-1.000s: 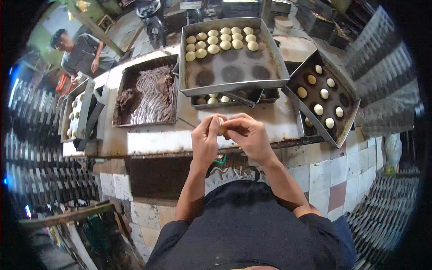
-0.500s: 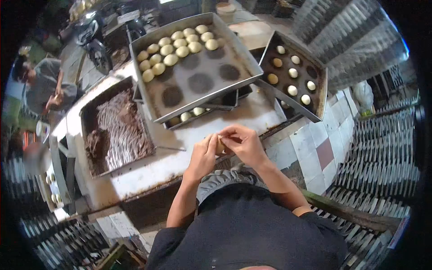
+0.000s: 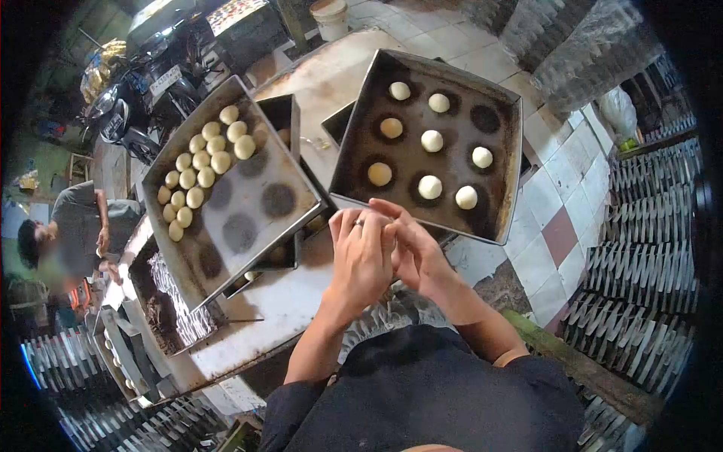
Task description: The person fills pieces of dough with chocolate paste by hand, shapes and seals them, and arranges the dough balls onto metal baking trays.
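Observation:
My left hand (image 3: 361,252) and my right hand (image 3: 414,252) are cupped together, fingers closed, at the near edge of the right-hand baking tray. The piece of dough that showed between them a moment ago is hidden by my fingers now. Several pale, rounded dough balls (image 3: 431,141) sit spaced out on the dark, round-marked floor of this baking tray (image 3: 459,120). To the left, a tilted metal tray (image 3: 260,169) bears rows of yellowish dough balls (image 3: 201,160) along its far left side.
Other trays (image 3: 282,113) are stacked beneath these two on the worktable (image 3: 301,290). A pan of brown filling (image 3: 162,309) lies at the left, partly covered. Another person (image 3: 79,226) is beyond it. Motorbikes (image 3: 154,90) and a bucket (image 3: 329,19) stand behind; slatted racks (image 3: 640,248) line the right.
My view has turned to the right, bringing the right-hand tray nearer the middle. My hands have risen slightly and closed together, covering the dough.

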### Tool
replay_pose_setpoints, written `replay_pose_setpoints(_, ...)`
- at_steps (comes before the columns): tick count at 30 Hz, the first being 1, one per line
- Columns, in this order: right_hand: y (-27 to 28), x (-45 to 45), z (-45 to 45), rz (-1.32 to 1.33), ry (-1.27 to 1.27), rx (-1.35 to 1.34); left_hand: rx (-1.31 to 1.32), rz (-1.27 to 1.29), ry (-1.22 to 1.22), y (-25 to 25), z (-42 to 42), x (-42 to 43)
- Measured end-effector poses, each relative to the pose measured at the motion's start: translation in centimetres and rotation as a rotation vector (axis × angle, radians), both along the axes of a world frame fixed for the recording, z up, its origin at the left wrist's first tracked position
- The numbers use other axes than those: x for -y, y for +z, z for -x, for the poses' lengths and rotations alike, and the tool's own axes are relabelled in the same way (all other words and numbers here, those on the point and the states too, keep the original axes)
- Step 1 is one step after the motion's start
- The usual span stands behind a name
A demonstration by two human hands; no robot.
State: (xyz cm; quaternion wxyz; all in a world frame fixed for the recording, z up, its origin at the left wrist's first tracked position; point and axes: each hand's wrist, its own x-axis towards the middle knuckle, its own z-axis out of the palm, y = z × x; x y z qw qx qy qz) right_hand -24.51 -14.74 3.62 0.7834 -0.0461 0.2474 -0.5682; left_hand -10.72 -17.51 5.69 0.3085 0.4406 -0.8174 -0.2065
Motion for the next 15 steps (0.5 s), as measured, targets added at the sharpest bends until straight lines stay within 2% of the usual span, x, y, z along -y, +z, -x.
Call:
replay_pose_setpoints(3,-1.4,-0.2,1.9,-0.035,-0.095,-0.097,-0.052,0.077,-0.012,-0.8,4.6,2.2)
replay_pose_setpoints(4,-2.3,0.3,3.3,0.062,-0.080,-0.093,-0.059,-0.033,-0.060,-0.5,5.1,2.7)
replay_pose_setpoints(5,-2.5,0.6,5.0,0.063,-0.092,-0.091,-0.056,-0.032,-0.072,-0.3,5.9,2.7)
replay_pose_setpoints(6,-1.6,1.5,6.6,0.084,-0.040,-0.243,-0.457,-0.306,-0.038,-0.1,6.7,2.2)
replay_pose_setpoints(7,-1.0,2.5,8.3,0.106,0.013,-0.396,-0.581,-0.426,-0.060,0.2,6.4,2.1)
replay_pose_setpoints(8,-0.8,4.0,10.6,0.206,-0.024,-0.800,-0.709,-0.544,-0.072,0.4,6.0,2.0)
replay_pose_setpoints(9,-0.8,6.0,13.2,0.302,-0.066,-1.203,-0.701,-0.537,-0.082,0.2,5.0,2.3)
replay_pose_setpoints(11,-2.7,11.2,17.8,0.467,-0.541,-1.883,-0.403,-0.543,-0.118,-1.2,3.1,2.3)
replay_pose_setpoints(13,-8.4,16.7,24.0,0.538,-0.666,-2.263,-0.483,-0.633,-0.090,-2.1,1.7,1.2)
replay_pose_setpoints(14,-11.0,16.6,25.8,0.529,-0.672,-2.262,-0.462,-0.695,-0.058,-2.6,0.6,0.5)
replay_pose_setpoints(15,-13.1,16.6,27.2,0.487,-0.481,-2.420,-0.441,-0.750,-0.028,-3.1,-0.6,-0.1)
